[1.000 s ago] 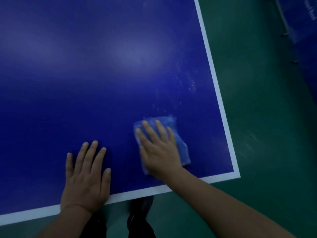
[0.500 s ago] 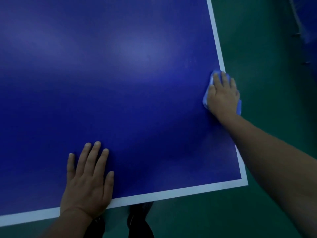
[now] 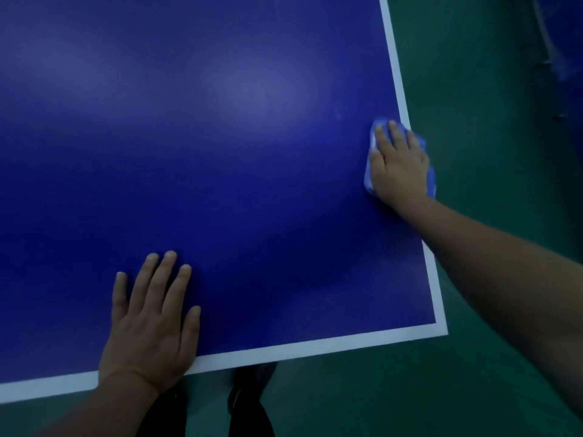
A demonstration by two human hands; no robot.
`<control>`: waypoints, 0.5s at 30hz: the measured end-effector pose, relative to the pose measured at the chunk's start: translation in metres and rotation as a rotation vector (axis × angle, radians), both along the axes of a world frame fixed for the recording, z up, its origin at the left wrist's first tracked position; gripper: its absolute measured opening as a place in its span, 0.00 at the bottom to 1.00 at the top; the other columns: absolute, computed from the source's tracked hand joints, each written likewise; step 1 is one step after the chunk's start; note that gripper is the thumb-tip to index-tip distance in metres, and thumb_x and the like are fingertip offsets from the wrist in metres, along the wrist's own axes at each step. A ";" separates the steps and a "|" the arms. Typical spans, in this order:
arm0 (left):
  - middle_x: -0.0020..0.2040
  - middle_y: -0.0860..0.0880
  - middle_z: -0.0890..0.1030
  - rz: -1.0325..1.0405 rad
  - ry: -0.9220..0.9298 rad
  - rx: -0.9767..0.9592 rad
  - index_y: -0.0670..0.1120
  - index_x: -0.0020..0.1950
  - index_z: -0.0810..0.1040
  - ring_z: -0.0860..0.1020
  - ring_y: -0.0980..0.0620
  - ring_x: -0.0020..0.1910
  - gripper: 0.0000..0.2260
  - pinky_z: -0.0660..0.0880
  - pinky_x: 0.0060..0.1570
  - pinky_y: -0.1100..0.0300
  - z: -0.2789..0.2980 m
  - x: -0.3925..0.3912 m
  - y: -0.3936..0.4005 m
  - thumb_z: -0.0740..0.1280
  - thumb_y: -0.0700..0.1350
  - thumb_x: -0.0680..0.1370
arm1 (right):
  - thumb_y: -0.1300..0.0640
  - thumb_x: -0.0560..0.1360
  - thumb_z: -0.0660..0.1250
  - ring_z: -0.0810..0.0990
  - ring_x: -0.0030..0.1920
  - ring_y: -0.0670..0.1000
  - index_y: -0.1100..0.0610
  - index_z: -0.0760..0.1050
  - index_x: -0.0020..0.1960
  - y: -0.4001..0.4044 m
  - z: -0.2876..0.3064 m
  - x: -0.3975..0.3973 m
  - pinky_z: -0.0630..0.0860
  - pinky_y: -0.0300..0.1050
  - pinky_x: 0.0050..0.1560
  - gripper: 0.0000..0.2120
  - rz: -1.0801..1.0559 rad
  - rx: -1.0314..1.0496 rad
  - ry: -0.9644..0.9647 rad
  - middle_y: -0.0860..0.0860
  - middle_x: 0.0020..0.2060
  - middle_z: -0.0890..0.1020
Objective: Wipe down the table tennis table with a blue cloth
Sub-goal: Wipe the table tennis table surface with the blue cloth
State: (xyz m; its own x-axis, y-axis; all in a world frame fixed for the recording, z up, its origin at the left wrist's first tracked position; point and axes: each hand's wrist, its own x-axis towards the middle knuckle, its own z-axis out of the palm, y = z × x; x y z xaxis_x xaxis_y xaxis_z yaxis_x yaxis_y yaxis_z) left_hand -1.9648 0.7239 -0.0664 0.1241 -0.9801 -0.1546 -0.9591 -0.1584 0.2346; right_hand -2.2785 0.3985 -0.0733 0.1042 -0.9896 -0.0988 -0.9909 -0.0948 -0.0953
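The dark blue table tennis table fills most of the view, with a white line along its right and near edges. My right hand presses flat on the blue cloth at the table's right edge, over the white line. The cloth shows only around my fingers and palm. My left hand lies flat on the table near the front edge, fingers spread, holding nothing.
Green floor surrounds the table on the right and front. The table's near right corner is below my right forearm. My dark shoes show under the front edge. A blue barrier stands at the far right.
My right hand swept the cloth from the near middle of the table out to the right edge, then slid slightly back toward me along it. The left hand has stayed planted.
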 end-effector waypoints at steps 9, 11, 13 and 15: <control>0.77 0.39 0.63 -0.003 0.011 0.025 0.38 0.73 0.70 0.56 0.42 0.78 0.29 0.47 0.75 0.35 -0.005 0.003 0.001 0.52 0.54 0.78 | 0.43 0.82 0.48 0.52 0.80 0.55 0.46 0.57 0.79 0.212 0.006 -0.074 0.65 0.64 0.68 0.27 0.054 0.088 0.018 0.45 0.80 0.54; 0.77 0.39 0.63 -0.002 0.006 0.022 0.38 0.73 0.70 0.56 0.42 0.78 0.29 0.47 0.75 0.36 -0.004 0.002 0.001 0.52 0.54 0.78 | 0.43 0.81 0.46 0.53 0.80 0.56 0.47 0.59 0.79 0.173 0.008 -0.062 0.63 0.62 0.69 0.27 0.057 0.074 0.026 0.46 0.80 0.55; 0.77 0.39 0.64 0.003 -0.001 0.018 0.38 0.72 0.70 0.56 0.42 0.78 0.29 0.47 0.75 0.37 -0.004 0.002 0.000 0.52 0.54 0.78 | 0.43 0.81 0.46 0.54 0.79 0.56 0.46 0.60 0.79 0.118 0.003 -0.045 0.60 0.61 0.71 0.27 0.007 0.032 0.017 0.46 0.80 0.56; 0.77 0.39 0.64 0.003 -0.011 0.018 0.38 0.73 0.70 0.56 0.42 0.78 0.29 0.46 0.75 0.37 -0.004 0.001 0.000 0.52 0.54 0.78 | 0.44 0.82 0.48 0.54 0.79 0.56 0.45 0.59 0.79 0.060 0.000 -0.027 0.58 0.62 0.72 0.25 -0.035 -0.017 -0.012 0.46 0.80 0.57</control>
